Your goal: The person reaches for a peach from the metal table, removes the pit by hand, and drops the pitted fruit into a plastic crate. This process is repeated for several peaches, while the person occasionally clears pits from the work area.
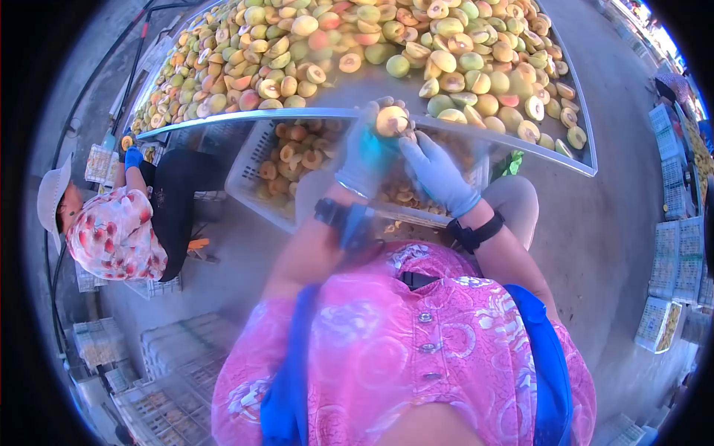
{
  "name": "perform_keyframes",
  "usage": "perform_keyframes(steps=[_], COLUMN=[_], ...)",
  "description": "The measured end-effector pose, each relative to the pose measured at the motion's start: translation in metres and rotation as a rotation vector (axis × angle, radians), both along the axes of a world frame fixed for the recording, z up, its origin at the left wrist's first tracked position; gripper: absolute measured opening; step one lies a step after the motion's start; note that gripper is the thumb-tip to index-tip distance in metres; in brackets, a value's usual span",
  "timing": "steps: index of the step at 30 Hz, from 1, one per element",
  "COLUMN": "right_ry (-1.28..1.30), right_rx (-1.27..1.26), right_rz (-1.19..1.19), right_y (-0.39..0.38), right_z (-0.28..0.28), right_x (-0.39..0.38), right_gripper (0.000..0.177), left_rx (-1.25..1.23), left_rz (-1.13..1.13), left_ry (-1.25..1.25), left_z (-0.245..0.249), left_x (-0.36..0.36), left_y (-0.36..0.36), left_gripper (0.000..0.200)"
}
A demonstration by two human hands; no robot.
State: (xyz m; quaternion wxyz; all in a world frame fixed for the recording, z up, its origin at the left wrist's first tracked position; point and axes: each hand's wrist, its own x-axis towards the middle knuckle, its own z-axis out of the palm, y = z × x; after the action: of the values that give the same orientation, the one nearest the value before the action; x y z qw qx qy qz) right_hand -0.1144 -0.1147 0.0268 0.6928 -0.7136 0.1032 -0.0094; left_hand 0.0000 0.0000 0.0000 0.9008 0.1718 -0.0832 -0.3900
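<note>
Left hand (363, 154), right hand (440, 175): peach (392, 120), probably

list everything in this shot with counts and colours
tray: one, grey rim, ahead
fruit halves: many, yellow-orange and green, on the tray
crate: one, white, under the tray, holding fruit
stacked crates: several, pale, lower left
co-worker: one, floral top, blue glove, left
held fruit: one, orange, in left hand
left hand: teal glove, gripping the fruit
right hand: pale blue glove, beside the fruit
</note>
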Motion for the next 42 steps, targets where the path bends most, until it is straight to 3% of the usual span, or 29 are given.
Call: perform_keyframes(steps=[6,9,15,20,23,27,33,36,38,42], right_ry=[-0.061,-0.082,-0.088,-0.059,-0.109,-0.002,-0.226,-0.045,-0.047,-0.124], right_rx=[-0.116,-0.058,0.046,0.086,-0.044,-0.004,-0.093,0.098,0.036,0.017], right_rz=[-0.027,-0.038,-0.038,-0.042,-0.057,-0.022,-0.103,-0.030,-0.014,-0.016], right_y=[0.006,0.013,0.020,0.025,0.026,0.028,0.033,0.034,0.034,0.037], right_z=[0.000,0.001,0.009,0.012,0.006,0.016,-0.006,0.005,0.000,-0.005], right_x=[-0.011,-0.016,-0.021,-0.019,-0.016,-0.021,-0.014,-0.015,-0.015,-0.017], right_gripper=[0.042,0.043,0.043,0.039,0.040,0.042,0.044,0.045,0.046,0.048], left_rx=[0.177,0.153,0.212,0.373,0.437,0.493,0.610,0.604,0.563,0.580], left_rz=[0.165,0.129,0.175,0.396,0.438,0.390,0.357,0.439,0.237,0.122], left_ry=[-0.068,0.055,-0.112,-0.253,-0.316,-0.276,-0.405,-0.551,-0.341,-0.393], left_z=[0.026,0.024,0.020,0.034,0.037,0.053,0.052,0.041,0.042,0.044], left_x=[-0.039,-0.044,-0.047,-0.057,-0.059,-0.060,-0.051,-0.041,-0.035,-0.029], left_y=[-0.004,-0.004,-0.002,-0.009,-0.009,-0.008,-0.004,-0.001,0.002,0.008], left_gripper=[0.034,0.035,0.047,0.041,0.040,0.034,0.042,0.051,0.056,0.061])
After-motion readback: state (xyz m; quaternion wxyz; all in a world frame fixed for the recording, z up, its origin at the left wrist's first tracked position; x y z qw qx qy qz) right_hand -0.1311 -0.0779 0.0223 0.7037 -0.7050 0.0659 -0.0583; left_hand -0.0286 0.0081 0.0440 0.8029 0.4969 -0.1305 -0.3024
